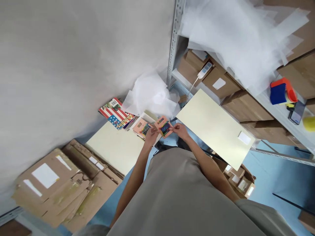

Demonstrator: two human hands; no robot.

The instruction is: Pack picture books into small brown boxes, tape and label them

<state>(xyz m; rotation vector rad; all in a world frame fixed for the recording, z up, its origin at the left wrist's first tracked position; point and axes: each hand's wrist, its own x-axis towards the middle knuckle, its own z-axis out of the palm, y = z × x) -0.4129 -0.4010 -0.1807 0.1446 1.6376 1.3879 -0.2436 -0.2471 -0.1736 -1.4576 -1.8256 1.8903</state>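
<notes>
Both my hands hold a small pink card (164,126) with a dark colourful picture, in front of my body. My left hand (151,135) pinches its left edge and my right hand (180,130) pinches its right edge, fingers closed on it. Just left of the card lies a similar pink card (141,127) on a pale yellow board (114,146). A booklet with a stars-and-stripes cover (115,113) lies farther left.
A second pale yellow board (214,127) lies to the right. White tissue paper (151,95) is heaped behind the cards and on the metal shelf (278,113). Flattened cardboard boxes (64,186) lie at lower left; brown boxes fill the shelf. The floor is light blue.
</notes>
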